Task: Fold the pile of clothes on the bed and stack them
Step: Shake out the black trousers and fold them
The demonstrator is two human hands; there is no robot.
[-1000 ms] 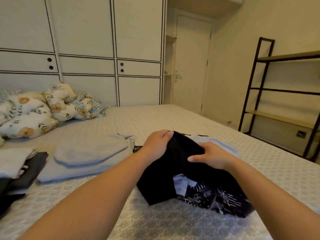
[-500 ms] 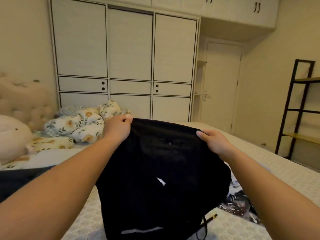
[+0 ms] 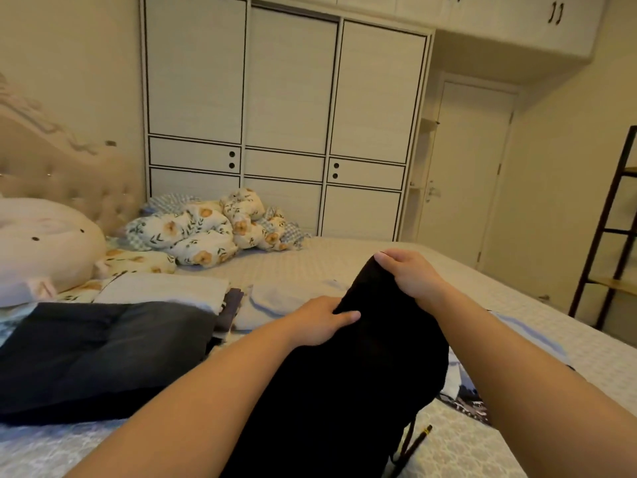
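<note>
Dark folded jeans (image 3: 100, 353) on bed (image 3: 310, 267) at left, pale folded stack (image 3: 165, 291) behind, left hand (image 3: 320, 322) pinching black garment (image 3: 344, 391) at mid-edge, right hand (image 3: 410, 274) gripping its raised top, unfolded clothes (image 3: 472, 398) beneath at right.

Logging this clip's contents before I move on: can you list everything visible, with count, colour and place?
black garment: 1, black, held up over the near bed, drawstring hanging
dark folded garment: 1, charcoal, left on the bed
cream folded cloth: 1, cream, behind the dark one
light blue garment: 1, pale blue, mid-bed
patterned garment: 1, dark with white print, under the right forearm
floral bedding: 1 heap, white with orange flowers, far left of the bed
round cushion: 1, pale pink, by the headboard
bed: 1, grey-beige cover
wardrobe: 1, white, back wall
door: 1, white, shut
shelf rack: 1, dark frame, right
left hand: grips the garment
right hand: pinches its top edge
</note>
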